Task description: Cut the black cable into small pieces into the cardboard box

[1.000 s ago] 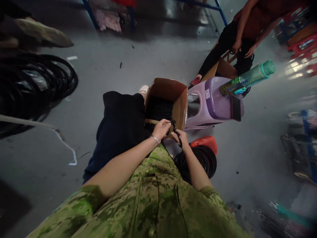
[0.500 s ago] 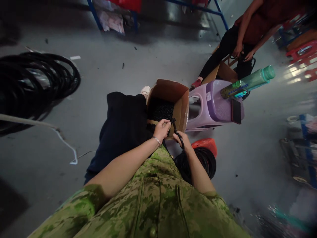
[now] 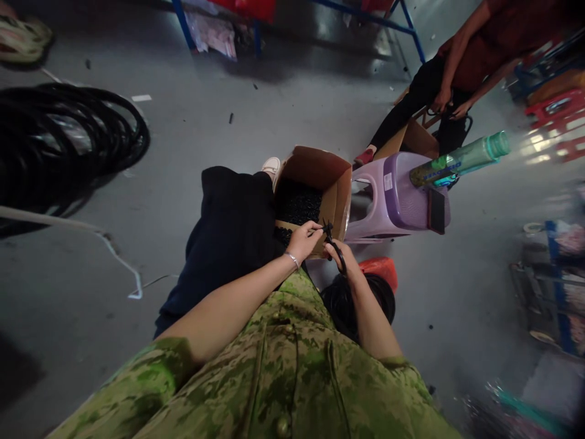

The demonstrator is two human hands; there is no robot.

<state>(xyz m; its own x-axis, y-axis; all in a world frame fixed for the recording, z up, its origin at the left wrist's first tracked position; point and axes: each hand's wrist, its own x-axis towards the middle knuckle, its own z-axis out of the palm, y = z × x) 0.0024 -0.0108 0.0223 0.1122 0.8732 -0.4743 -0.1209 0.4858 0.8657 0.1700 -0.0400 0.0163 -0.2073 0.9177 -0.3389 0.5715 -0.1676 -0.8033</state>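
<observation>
My right hand (image 3: pixel 343 256) is closed round the handles of black scissors (image 3: pixel 339 253), whose blades point up and away from me. My left hand (image 3: pixel 304 241) pinches a small black piece (image 3: pixel 315 231), perhaps rubber, and holds it against the blades. Both hands are over the near side of an open cardboard box (image 3: pixel 337 201). Many small black pieces (image 3: pixel 299 202) lie in the bottom of the box. The exact shape of the pinched piece is too small to make out.
A purple stool (image 3: pixel 388 189) beside the box carries a green bottle (image 3: pixel 461 160) and a dark phone (image 3: pixel 436 210). Black coils (image 3: pixel 381 296) and a red bag (image 3: pixel 381 272) lie at my right. Larger black coils (image 3: pixel 91 128) are at left. A co-worker (image 3: pixel 457 67) sits at upper right.
My hands have moved slightly to the right within the view. The scissor blades now show spread apart near the black piece. The whole view has shifted a little.
</observation>
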